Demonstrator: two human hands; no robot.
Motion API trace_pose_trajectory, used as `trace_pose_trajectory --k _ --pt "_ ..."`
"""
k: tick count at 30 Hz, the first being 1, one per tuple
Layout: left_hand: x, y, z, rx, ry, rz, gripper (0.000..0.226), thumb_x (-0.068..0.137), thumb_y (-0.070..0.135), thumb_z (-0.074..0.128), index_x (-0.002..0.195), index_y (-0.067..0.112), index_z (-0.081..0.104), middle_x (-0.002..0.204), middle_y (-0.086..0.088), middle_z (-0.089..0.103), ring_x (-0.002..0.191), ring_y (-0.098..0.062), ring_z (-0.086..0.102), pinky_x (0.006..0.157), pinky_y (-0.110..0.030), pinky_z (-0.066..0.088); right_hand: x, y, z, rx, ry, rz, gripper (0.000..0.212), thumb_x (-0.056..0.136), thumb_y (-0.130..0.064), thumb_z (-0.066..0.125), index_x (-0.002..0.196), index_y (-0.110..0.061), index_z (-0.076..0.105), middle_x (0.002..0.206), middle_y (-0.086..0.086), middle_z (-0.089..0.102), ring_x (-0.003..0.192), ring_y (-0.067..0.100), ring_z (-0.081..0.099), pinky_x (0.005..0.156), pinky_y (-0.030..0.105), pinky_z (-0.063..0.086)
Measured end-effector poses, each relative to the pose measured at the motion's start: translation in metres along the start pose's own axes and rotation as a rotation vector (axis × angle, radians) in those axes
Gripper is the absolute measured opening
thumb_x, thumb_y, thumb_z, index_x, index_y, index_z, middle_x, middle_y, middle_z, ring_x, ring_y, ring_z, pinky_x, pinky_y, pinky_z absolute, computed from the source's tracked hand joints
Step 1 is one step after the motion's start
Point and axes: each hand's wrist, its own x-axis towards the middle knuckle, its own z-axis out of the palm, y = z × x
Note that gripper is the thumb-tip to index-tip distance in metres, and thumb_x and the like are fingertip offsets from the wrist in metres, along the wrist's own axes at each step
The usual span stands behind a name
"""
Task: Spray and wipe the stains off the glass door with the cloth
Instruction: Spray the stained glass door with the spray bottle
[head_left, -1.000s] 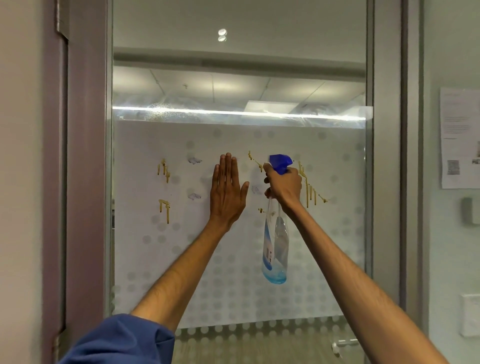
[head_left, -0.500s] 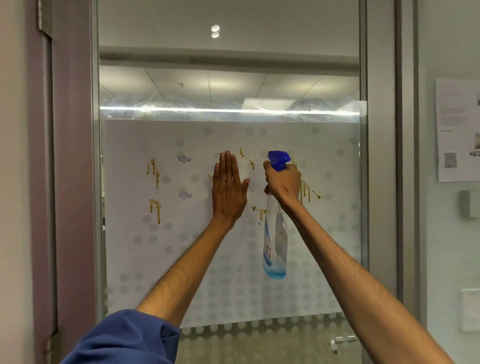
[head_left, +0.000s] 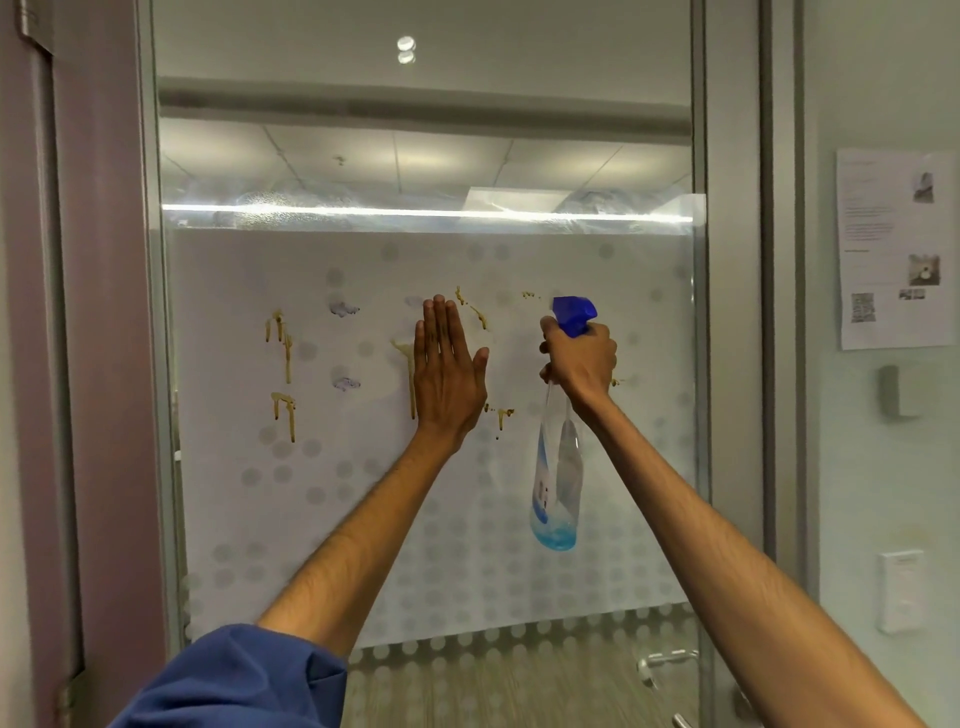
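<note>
Against glass door (head_left: 597, 260) (mid-pane): left hand (head_left: 448, 379)

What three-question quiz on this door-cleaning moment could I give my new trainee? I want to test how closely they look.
1. True or false: the left hand lies flat and open against the glass door.
2. What does the right hand hold? A) a cloth B) a spray bottle C) a sponge
3. Fill in: the drips on the glass are ____ in colour.

Key: 1 true. 2 B. 3 yellow-brown.
</note>
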Motion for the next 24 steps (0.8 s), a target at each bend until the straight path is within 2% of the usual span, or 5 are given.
trace_pose_trajectory --k 5,8,13,19,24 --pt "-0.017 0.015 0.009 -0.025 0.003 0.042 0.066 0.106 0.038 0.028 0.156 0.001 0.005 0.166 -0.017 0.004 0.154 -0.028 0.001 0.124 -0.034 -0.009 0.005 0.01 -0.029 0.045 0.01 0.053 0.026 0.09 -0.033 0.068 0.081 -0.029 0.044 0.076 0.0 0.066 0.052 0.016 0.062 0.065 0.037 0.06" --pt "-0.036 0.016 0.014 -0.039 -0.002 0.046 0.064 0.105 0.036 0.023 0.156 0.001 0.005 0.166 -0.017 0.004 0.154 -0.029 0.002 0.125 -0.035 -0.006 0.003 0.021 -0.041 0.066 -0.006 0.082 0.022 0.09 -0.031 0.069 0.093 -0.022 0.048 0.08 0.003 0.067 0.055 0.016 0.062 0.068 0.04 0.06" --pt "-0.071 0.001 0.013 -0.032 -0.032 0.088 0.063 0.105 0.033 0.028 0.155 -0.002 0.01 0.165 -0.019 0.008 0.154 -0.03 0.007 0.126 -0.04 0.003 -0.02 0.045 -0.04 0.061 -0.04 0.145 0.033 0.09 -0.032 0.069 0.109 -0.013 0.05 0.086 0.007 0.069 0.054 0.018 0.06 0.066 0.039 0.059" --pt "-0.101 -0.041 -0.008 -0.008 -0.081 0.066 0.063 0.106 0.038 0.015 0.156 0.0 0.007 0.165 -0.018 0.007 0.155 -0.029 0.005 0.127 -0.037 0.001 -0.067 0.067 -0.012 0.117 -0.095 0.154 0.025 0.089 -0.034 0.07 0.096 -0.018 0.052 0.079 0.005 0.07 0.045 0.014 0.058 0.051 0.028 0.053" --pt "-0.126 -0.084 -0.031 0.015 -0.107 -0.011 0.063 0.105 0.035 0.02 0.155 -0.002 0.011 0.165 -0.019 0.008 0.154 -0.029 0.007 0.127 -0.038 0.003 -0.108 0.069 0.027 0.151 -0.186 0.13 0.022 0.09 -0.034 0.07 0.09 -0.019 0.054 0.077 0.005 0.069 0.048 0.012 0.059 0.048 0.024 0.052"
